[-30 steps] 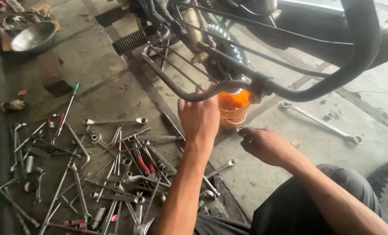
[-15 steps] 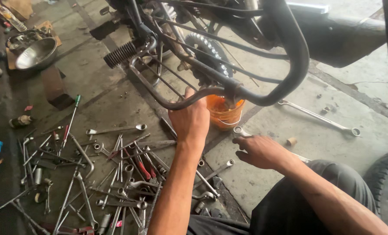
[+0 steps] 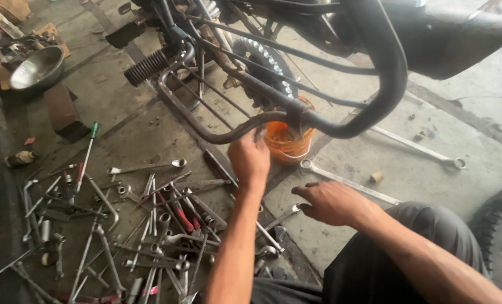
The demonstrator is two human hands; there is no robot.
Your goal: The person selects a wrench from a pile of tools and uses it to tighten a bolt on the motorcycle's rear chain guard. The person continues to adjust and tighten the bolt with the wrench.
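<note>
Left hand (image 3: pixel 250 159) now up at bent metal bar (image 3: pixel 228 135), fingers curled on it, right by orange tub (image 3: pixel 287 141). Right hand (image 3: pixel 331 201) moved lower, half open, holding nothing, near long spanner (image 3: pixel 346 180) on floor.

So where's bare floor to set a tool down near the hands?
Bare concrete lies right of the orange tub, between the two long spanners, with only a small cylinder there. More bare floor sits upper left, between the footpeg and steel bowl. Left of the left hand the tool pile is crowded; the right hand rests at its edge.
</note>
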